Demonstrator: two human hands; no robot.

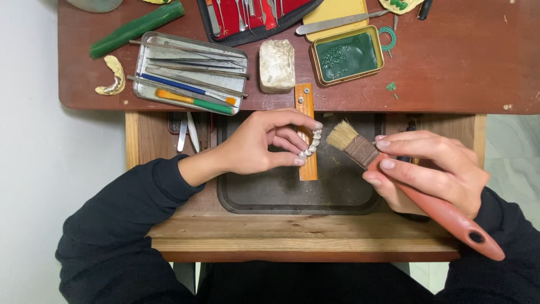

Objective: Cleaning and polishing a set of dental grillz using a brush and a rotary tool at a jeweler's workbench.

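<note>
Left hand (256, 147) pinches a row of teeth (311, 144) over the tray (242, 200); right hand (433, 169) grips the brush (394, 174), bristles just beside; dusting step, light strokes needed

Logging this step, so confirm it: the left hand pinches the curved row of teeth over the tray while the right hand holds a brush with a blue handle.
Not quite: the head view shows the brush in the right hand has a red handle, not blue. The left hand does pinch the row of teeth over the tray.

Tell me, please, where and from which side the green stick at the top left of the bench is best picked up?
Probably at the middle of the green stick, from above, fingers across its narrow width: it lies flat and slanted, with bare wood on both long sides.
</note>
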